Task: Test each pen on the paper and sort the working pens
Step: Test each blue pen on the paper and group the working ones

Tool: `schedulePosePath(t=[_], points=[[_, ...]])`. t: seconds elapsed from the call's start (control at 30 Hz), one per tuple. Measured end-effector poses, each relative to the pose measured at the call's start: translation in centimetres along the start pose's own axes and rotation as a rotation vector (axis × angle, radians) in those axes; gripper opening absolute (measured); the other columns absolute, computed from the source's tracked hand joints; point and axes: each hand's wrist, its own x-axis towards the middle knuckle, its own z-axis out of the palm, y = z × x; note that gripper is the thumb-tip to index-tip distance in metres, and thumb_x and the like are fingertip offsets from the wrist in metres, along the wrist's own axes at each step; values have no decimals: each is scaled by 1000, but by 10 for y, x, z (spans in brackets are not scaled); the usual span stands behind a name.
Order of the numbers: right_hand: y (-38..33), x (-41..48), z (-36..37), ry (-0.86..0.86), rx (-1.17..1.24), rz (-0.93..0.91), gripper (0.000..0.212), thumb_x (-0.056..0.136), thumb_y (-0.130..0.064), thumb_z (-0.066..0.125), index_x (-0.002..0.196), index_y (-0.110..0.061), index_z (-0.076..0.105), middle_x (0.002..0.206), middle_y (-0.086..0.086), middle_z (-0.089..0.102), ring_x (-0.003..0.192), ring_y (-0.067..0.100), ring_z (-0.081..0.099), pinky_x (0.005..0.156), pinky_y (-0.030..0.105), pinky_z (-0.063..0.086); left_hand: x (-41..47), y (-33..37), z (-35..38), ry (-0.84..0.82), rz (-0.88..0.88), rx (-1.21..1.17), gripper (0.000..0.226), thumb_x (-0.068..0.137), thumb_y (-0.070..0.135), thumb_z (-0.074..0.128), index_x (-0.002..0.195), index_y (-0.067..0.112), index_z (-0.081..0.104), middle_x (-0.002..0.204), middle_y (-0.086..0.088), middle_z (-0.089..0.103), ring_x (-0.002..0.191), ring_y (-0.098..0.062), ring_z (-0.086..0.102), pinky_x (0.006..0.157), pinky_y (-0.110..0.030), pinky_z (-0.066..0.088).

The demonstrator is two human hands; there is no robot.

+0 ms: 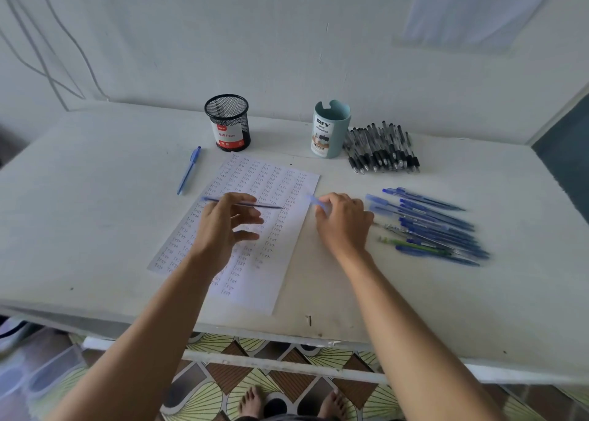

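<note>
A sheet of paper (280,194) covered with rows of the handwritten word "test" lies in the middle of the white table. My left hand (223,226) hovers over it and pinches a thin blue pen (267,206) held level, tip pointing right. My right hand (342,220) sits just right of the sheet, fingers curled around a pale blue pen cap (315,200). A pile of several blue pens (430,226) lies to the right of that hand. One blue pen (189,170) lies alone to the left of the paper.
A black mesh pen cup (228,122) and a teal desk organizer (330,129) stand at the back. A heap of black pens (381,148) lies beside the organizer. The wall is right behind them. The table's front edge (287,331) is near my arms.
</note>
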Motion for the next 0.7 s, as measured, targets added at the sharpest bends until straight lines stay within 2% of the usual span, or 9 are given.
schedulePosePath(t=[0.13, 0.23, 0.3, 0.43, 0.7], points=[[-4, -6, -1, -51, 343, -127, 13, 96, -24, 61, 107, -30, 59, 107, -11, 67, 99, 15, 60, 91, 39, 41, -3, 3, 3, 30, 214, 114, 16, 102, 5, 42, 91, 4, 53, 73, -15, 66, 67, -28, 66, 51, -33, 54], [-13, -15, -5, -50, 425, -175, 19, 96, -25, 64, 99, -39, 51, 96, -18, 64, 90, 6, 61, 89, 36, 38, -2, 5, 5, 97, 362, 149, 16, 102, 3, 44, 87, 6, 49, 67, -12, 67, 61, -28, 66, 54, -34, 54], [-16, -19, -6, -33, 447, -179, 17, 96, -25, 65, 100, -37, 54, 95, -19, 64, 89, 7, 62, 89, 35, 38, -1, 7, 6, 132, 412, 157, 16, 101, 1, 44, 86, 5, 50, 64, -9, 68, 57, -26, 65, 53, -32, 54], [-21, -22, -6, -18, 497, -175, 13, 95, -23, 66, 105, -27, 60, 95, -20, 64, 87, 9, 63, 95, 44, 44, -1, 6, 5, 129, 436, 182, 17, 100, 1, 45, 85, 5, 50, 63, -8, 68, 57, -26, 64, 53, -34, 53], [-34, -22, -5, 3, 485, -252, 19, 90, -17, 71, 103, -28, 63, 95, -18, 67, 81, 11, 64, 92, 50, 46, 1, -2, -2, 64, 414, 270, 15, 103, 8, 48, 90, 2, 52, 69, -11, 69, 62, -29, 65, 59, -41, 53]])
